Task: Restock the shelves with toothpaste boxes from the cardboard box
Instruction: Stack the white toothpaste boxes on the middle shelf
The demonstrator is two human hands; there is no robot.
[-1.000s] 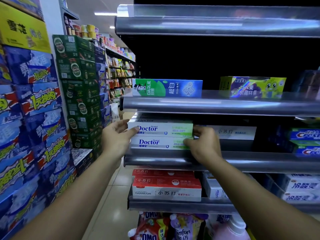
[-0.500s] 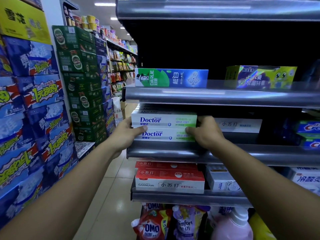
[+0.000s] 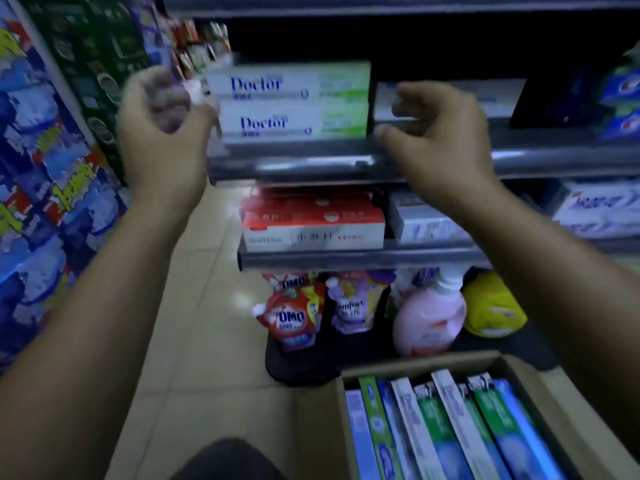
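My left hand (image 3: 162,126) and right hand (image 3: 440,133) hover with fingers loosely curled, gripping nothing, on either side of two stacked Doctor boxes (image 3: 294,102) at upper centre. Motion blur hides whether my fingertips touch them. The boxes sit at the left end of the shelf (image 3: 311,164). At lower right, the cardboard box (image 3: 415,367) holds more toothpaste boxes (image 3: 450,431), standing on edge in a row.

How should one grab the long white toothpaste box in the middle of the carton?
Probably from above, pinching the white toothpaste box by its upper edge: it stands on edge, packed between neighbours in the cardboard box, leaving only that edge exposed.
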